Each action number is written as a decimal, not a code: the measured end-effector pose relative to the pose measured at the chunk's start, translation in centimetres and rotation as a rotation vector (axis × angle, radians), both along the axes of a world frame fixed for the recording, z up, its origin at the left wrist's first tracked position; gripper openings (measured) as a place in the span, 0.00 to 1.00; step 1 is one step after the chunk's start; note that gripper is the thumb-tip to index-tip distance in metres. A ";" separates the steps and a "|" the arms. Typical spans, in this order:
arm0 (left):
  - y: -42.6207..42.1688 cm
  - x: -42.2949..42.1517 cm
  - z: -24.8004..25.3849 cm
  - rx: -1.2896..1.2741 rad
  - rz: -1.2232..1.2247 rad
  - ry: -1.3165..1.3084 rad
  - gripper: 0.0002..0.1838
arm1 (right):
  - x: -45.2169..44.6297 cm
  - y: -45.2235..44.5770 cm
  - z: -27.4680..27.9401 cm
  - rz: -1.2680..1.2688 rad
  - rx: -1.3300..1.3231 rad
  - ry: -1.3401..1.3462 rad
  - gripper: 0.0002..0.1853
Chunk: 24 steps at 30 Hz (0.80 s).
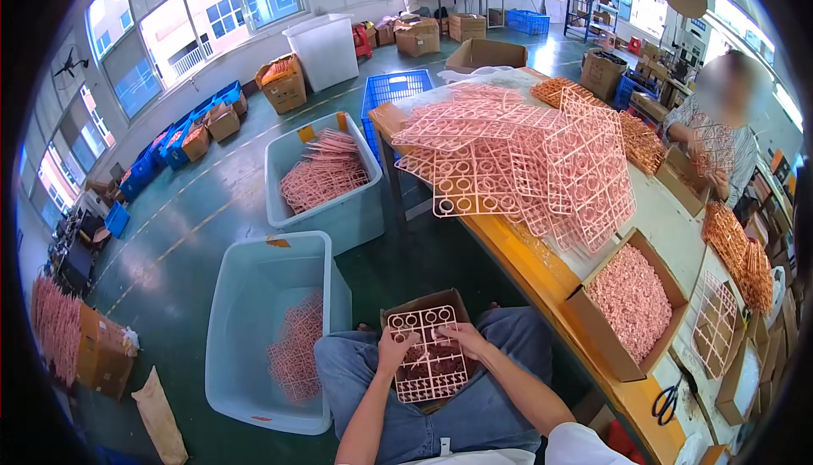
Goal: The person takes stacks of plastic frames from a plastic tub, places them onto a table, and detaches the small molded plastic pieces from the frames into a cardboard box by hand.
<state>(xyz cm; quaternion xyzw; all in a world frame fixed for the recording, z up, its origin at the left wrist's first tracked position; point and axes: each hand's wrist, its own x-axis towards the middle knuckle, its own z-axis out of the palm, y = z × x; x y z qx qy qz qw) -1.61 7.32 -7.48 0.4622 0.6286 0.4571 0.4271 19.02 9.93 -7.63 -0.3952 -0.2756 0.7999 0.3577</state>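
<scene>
Between my legs I have a pink moulded plastic sprue frame (pixel 430 395), with rings along its top and small parts along its bottom. My left hand (pixel 396 348) grips its left side and my right hand (pixel 463 340) grips its upper right, fingers closed on it. Under the frame is a cardboard box (pixel 458 299) with small pinkish parts inside, partly hidden by the frame. To the right on the table, a large heap of similar pink frames (pixel 517 152) lies near a cardboard box of small loose pink parts (pixel 631 304).
Left of my legs stands a light blue tub (pixel 229 329) holding several frames. Another tub (pixel 279 160) behind it is fuller. The table's wooden edge (pixel 542 270) runs along my right, with scissors (pixel 666 404) on top. A co-worker (pixel 720 130) sits across, holding a frame.
</scene>
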 end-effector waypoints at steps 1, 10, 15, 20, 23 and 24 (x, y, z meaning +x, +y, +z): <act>0.1 0.3 -0.1 0.075 -0.001 -0.143 0.21 | -0.1 0.0 0.4 0.014 -0.020 0.045 0.10; -0.1 0.1 0.9 0.059 -0.103 -0.359 0.17 | -0.7 -0.3 -0.1 -0.024 -0.016 -0.035 0.10; -0.3 0.3 1.1 0.053 -0.139 -0.337 0.18 | -0.4 -0.4 -1.2 -0.103 -0.123 -0.078 0.06; 0.0 0.0 -0.2 0.050 -0.152 -0.203 0.20 | -0.2 -0.6 -0.3 -0.077 -0.136 -0.077 0.07; 0.0 0.0 0.4 0.026 -0.149 -0.289 0.20 | -0.2 -0.5 0.5 -0.056 -0.145 0.014 0.07; 0.0 0.1 0.7 0.029 -0.146 -0.357 0.20 | -0.2 -0.5 0.6 -0.054 -0.131 0.067 0.07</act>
